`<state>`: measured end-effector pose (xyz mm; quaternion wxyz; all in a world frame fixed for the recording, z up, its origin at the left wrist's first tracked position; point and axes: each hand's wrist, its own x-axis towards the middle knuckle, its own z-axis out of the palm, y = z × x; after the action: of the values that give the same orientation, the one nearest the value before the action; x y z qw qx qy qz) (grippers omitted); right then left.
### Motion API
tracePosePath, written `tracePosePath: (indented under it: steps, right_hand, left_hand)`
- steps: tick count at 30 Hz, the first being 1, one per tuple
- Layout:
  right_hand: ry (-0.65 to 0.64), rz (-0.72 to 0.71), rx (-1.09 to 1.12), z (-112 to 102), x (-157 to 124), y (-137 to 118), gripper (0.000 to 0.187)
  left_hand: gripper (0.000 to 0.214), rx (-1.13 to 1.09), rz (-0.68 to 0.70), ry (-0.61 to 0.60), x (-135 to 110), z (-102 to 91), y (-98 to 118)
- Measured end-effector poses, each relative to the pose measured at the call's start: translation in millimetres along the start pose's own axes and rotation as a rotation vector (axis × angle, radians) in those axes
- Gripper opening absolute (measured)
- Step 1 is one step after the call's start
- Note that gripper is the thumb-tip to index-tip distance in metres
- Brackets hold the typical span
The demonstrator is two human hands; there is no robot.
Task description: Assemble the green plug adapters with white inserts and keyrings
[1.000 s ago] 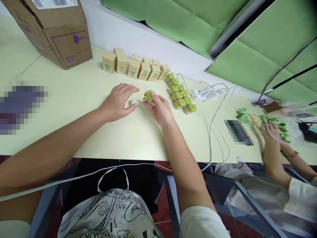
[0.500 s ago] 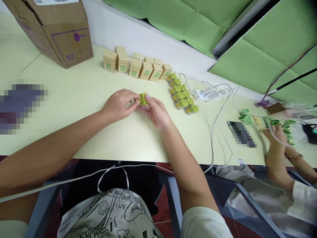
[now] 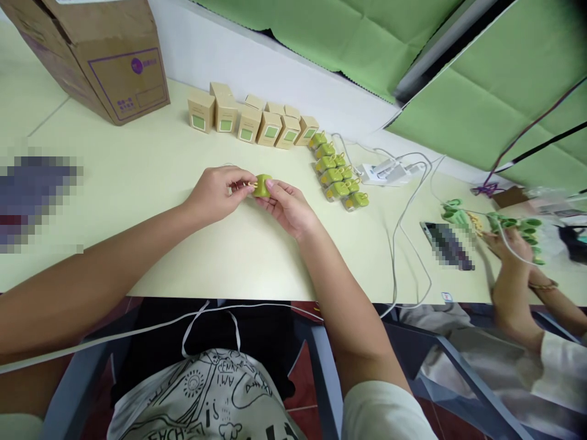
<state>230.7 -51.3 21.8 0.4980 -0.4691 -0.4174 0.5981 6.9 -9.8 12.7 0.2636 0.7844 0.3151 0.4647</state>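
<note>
Between my two hands, above the table, is a small olive-green boxy piece [image 3: 263,185] with a yellow loop [image 3: 252,185] at its left side. My right hand [image 3: 290,206] grips the green body, thumb on top and fingers beneath. At the loop, my left hand [image 3: 219,192] pinches with thumb and fingertips. The fingers partly hide the piece. Right of my hands, several similar green pieces [image 3: 337,190] with yellow loops and clear lower parts stand in rows.
Several small brown cardboard boxes [image 3: 250,124] line the back wall, near a large carton [image 3: 131,91]. White cables [image 3: 395,244] run from a power strip [image 3: 389,173]. A phone [image 3: 447,245] lies to the right, where a co-worker's hands [image 3: 509,244] handle green pieces.
The green piece has turned slightly in my fingers and my left fingertips have shifted along the loop. The co-worker's hands have moved a little.
</note>
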Motion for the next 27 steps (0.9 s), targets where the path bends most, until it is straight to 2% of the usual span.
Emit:
tracePosePath:
  steps: [7, 14, 19, 27]
  right_hand:
    - [-0.043, -0.006, 0.029, 2.5, -4.1, 0.1, 0.068]
    - [-0.045, -0.038, 0.028, 6.0, -6.7, -0.7, 0.067]
    - [-0.045, -0.072, 0.05, 7.2, -9.5, -7.3, 0.065]
    - [-0.05, -0.054, 0.02, 10.2, -13.5, -10.2, 0.066]
  left_hand:
    - [0.024, -0.075, -0.07, 0.05, -0.8, -1.9, 3.8]
    - [0.023, -0.068, -0.033, 0.051, -0.7, -1.3, 1.8]
    - [0.033, -0.149, -0.017, 0.016, -0.9, 1.2, 0.3]
    - [0.027, -0.311, -0.131, 0.012, 1.2, -0.8, 3.7]
